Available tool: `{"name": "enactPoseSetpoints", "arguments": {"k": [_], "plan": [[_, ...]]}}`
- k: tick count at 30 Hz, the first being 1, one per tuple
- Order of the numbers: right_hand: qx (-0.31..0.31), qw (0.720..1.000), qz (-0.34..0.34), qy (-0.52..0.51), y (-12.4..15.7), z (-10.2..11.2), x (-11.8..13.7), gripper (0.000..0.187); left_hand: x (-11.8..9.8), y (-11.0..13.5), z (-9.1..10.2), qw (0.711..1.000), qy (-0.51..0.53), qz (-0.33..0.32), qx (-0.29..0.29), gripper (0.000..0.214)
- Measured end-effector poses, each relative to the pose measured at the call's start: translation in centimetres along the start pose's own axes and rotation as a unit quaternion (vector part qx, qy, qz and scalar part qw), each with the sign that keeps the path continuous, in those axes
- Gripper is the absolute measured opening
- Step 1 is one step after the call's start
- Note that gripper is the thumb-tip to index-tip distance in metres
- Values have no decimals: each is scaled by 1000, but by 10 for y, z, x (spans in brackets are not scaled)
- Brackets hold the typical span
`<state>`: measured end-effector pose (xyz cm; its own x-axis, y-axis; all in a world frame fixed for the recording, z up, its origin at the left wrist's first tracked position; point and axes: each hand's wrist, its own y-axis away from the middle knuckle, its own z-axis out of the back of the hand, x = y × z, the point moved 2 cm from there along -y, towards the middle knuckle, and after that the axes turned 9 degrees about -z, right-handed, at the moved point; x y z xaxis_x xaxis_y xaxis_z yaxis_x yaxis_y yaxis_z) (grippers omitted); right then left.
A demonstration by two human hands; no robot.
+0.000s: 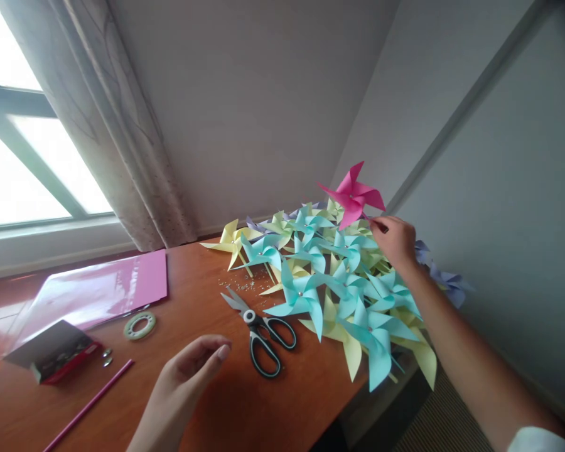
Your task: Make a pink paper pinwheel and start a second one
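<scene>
A bright pink paper pinwheel [351, 197] is held up by my right hand [394, 237], whose fingers pinch it just behind its lower right blade. Most of its stick is hidden by the hand. Below it spreads a pile of pinwheels in turquoise [297, 294], pale yellow [230, 240] and lilac [447, 282]. My left hand [188, 370] hovers over the near part of the table, its fingers curled and thumb tip against the forefinger, with nothing visible in it. To its right lie black-handled scissors [258, 333], blades parted.
On the left of the wooden table [193, 282] are pink sheets [108, 282] in a glossy cover, a tape roll [139, 326], an opened small box [59, 351], small metal pieces [107, 357] and a pink stick [91, 402]. Tiny silvery bits [245, 285] are scattered beyond the scissors.
</scene>
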<state>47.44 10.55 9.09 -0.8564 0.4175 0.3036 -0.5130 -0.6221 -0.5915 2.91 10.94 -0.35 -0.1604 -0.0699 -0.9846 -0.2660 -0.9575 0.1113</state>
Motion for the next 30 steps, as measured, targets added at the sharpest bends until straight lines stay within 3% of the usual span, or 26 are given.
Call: {"name": "enactPoseSetpoints", "arguments": {"k": [3, 7, 12, 16, 18, 21, 24, 27, 30], "plan": [[32, 999, -20, 36, -37, -20, -6, 37, 2, -3, 3, 1000, -6, 4, -9, 46], [71, 994, -31, 75, -64, -42, -6, 43, 9, -8, 7, 1000, -17, 10, -22, 47], [111, 987, -15, 116, -68, -52, -7, 34, 20, -11, 12, 999, -27, 14, -23, 48], [112, 985, 15, 134, -54, -36, -3, 27, 17, -7, 12, 999, -24, 35, -14, 47], [99, 986, 35, 131, -34, -21, 7, 25, 12, -5, 10, 999, -17, 42, -12, 46], [98, 987, 79, 104, 18, 3, 37, 24, 4, -3, 8, 999, -12, 44, -6, 46], [145, 979, 137, -41, 87, 16, 84, 24, 0, -2, 6, 999, -13, 34, 0, 44], [224, 950, 127, -176, 147, 10, 137, 21, 2, -2, 4, 1000, -8, 12, 11, 39], [310, 909, 130, -248, 188, -12, 188, 20, 8, -2, 3, 999, -22, -36, 32, 30]]}}
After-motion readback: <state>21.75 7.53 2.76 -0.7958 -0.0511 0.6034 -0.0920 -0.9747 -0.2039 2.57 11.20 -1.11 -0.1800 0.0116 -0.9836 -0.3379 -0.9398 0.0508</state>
